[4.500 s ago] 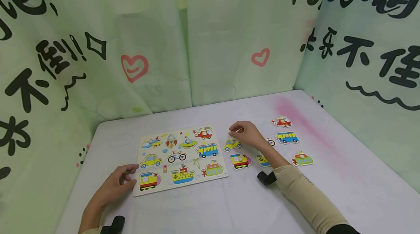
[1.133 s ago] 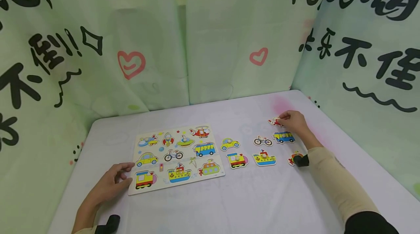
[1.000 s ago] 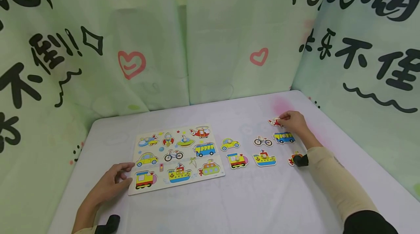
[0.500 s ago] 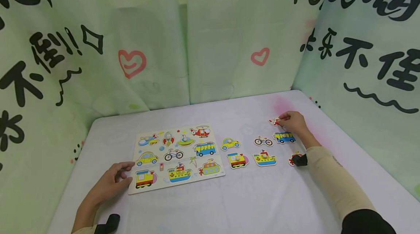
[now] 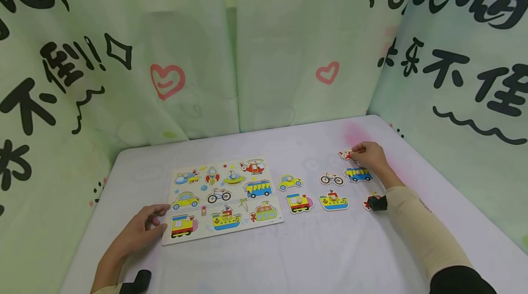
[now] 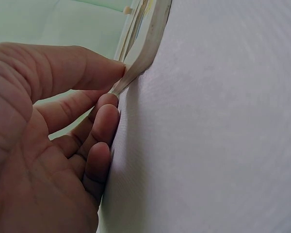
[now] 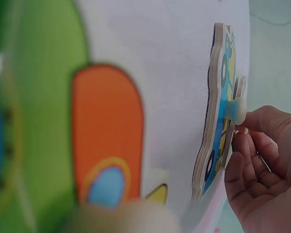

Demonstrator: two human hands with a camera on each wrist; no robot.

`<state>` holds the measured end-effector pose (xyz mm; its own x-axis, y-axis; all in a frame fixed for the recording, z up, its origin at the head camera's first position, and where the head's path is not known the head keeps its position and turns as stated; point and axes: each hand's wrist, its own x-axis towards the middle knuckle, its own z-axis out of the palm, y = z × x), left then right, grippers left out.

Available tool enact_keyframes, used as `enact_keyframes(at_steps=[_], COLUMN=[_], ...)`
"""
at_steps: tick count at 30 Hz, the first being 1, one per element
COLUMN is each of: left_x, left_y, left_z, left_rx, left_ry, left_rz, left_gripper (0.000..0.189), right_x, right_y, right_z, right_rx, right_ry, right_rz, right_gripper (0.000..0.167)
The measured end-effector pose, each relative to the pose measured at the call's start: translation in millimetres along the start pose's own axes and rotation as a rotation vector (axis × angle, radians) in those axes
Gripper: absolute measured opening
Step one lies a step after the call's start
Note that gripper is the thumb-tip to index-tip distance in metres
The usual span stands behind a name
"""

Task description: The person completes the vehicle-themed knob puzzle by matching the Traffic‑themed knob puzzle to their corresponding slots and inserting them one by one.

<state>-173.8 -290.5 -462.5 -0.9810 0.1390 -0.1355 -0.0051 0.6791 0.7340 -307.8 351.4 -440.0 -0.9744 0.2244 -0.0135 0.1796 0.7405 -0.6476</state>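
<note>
In the head view, the puzzle board lies on the table, with pictures of vehicles. My left hand rests at its left edge, index finger and thumb touching the side some way apart. In the left wrist view, the thumb meets the board's edge and the other fingers bend loosely beside it. At the far right, my right hand pinches the red helicopter puzzle piece, partly hidden by the fingers. The right wrist view has that hand behind the bus piece, whose knob stands out.
Right of the board lie a car piece, train piece, bicycle piece, and ship piece. The right wrist strap's black mount partly covers the submarine piece. Patterned curtains stand behind the table.
Since the oldest frame, my right hand has moved right from above the car piece to the helicopter piece and taken hold of it. Over the last second both hands stay nearly still.
</note>
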Motion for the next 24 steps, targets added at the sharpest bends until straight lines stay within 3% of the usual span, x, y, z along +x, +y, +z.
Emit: enact_keyframes(at_steps=[24], left_x=[-0.4], left_y=[-0.6], left_z=[0.2], left_rx=[0.011], left_ry=[0.003], left_rz=[0.010], left_gripper=[0.053], right_x=[-25.4], right_y=[-10.5], right_z=[-0.7], right_rx=[0.078], right_ry=[0.020], right_rz=[-0.069], right_gripper=[0.033])
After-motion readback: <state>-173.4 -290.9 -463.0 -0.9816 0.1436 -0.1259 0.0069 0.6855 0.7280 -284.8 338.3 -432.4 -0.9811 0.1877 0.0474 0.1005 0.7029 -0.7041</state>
